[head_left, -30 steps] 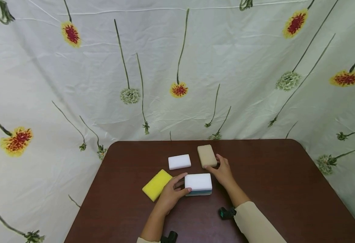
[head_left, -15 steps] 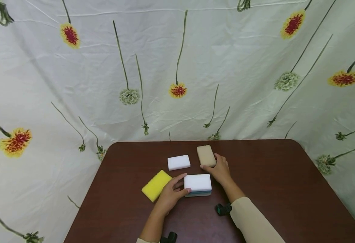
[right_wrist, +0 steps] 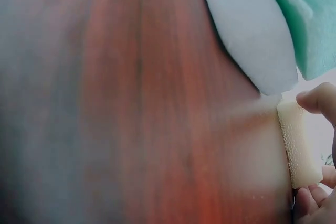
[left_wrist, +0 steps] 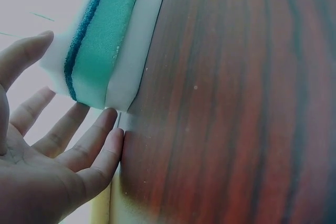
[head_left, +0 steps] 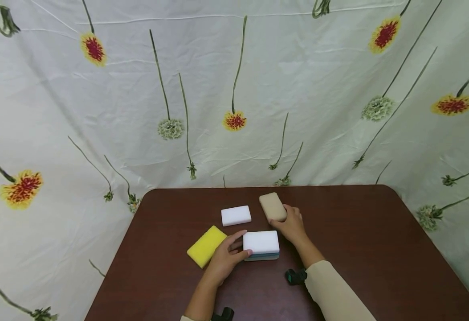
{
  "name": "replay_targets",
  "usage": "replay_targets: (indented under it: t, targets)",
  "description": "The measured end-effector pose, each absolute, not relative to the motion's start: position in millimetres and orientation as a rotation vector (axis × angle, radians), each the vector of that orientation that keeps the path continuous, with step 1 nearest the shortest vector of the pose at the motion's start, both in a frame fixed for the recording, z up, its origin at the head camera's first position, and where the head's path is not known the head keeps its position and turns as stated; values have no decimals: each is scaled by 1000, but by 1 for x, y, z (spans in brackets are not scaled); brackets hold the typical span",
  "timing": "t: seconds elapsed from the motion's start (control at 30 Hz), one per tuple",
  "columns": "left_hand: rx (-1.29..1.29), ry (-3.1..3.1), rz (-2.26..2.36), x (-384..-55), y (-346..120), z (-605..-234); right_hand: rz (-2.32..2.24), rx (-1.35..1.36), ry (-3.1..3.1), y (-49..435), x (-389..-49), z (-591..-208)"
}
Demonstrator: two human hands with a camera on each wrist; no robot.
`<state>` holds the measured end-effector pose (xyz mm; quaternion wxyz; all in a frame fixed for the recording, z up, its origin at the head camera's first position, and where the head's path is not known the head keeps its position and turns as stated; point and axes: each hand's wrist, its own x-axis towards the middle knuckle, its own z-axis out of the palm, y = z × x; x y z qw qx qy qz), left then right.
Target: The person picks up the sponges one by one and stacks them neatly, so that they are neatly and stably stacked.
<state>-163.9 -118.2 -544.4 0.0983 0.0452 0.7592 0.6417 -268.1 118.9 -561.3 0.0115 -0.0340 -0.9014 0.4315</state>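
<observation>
A stack of sponges [head_left: 261,242] stands mid-table: white on top, then a green sponge [left_wrist: 102,40] with a blue scouring layer, then a whitish one [left_wrist: 137,45] at the bottom. My left hand [head_left: 223,257] is at its left end, fingers loosely extended, fingertips right at the stack and thumb at the front left corner. Farther back, my right hand [head_left: 292,226] pinches a beige sponge [head_left: 272,207] between thumb and fingers. The right wrist view shows the beige sponge's porous side [right_wrist: 298,142] between thumb and fingers.
A white sponge [head_left: 236,215] lies behind the stack. Left of it, a yellow sponge [head_left: 206,246] lies at an angle, partly behind my left hand. The brown table [head_left: 358,249] ends at a flower-printed cloth [head_left: 330,147] hanging behind.
My right thumb has closed in on the near end of the beige sponge, which has turned slightly. The left hand and the stack stay in place.
</observation>
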Motion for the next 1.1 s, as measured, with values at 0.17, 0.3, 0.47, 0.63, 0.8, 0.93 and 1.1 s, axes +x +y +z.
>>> replay_targets:
  t: [0.17,0.3,0.47,0.63,0.8,0.93,1.1]
  targets:
    - [133,2259,1885,-164,-119,-546,1351,-83,-2823,121,-266,-561]
    - [125,2252,1892,-164,-118,-548,1383,-79,-2821,122,-264,-562]
    - [124,2240,1905,-164,-118,-545,1383,-82,-2821,124,-265,-565]
    - [131,2228,1919,-163,-118,-543,1392,-93,-2803,126,-265,-568]
    - [133,2228,1919,-163,-118,-541,1449,-101,-2803,129,-264,-567]
    - [132,2229,1914,-163,-117,-542,1521,-97,-2782,132,-262,-565]
    - [131,2226,1920,-163,-117,-542,1646,-98,-2739,135,-261,-564]
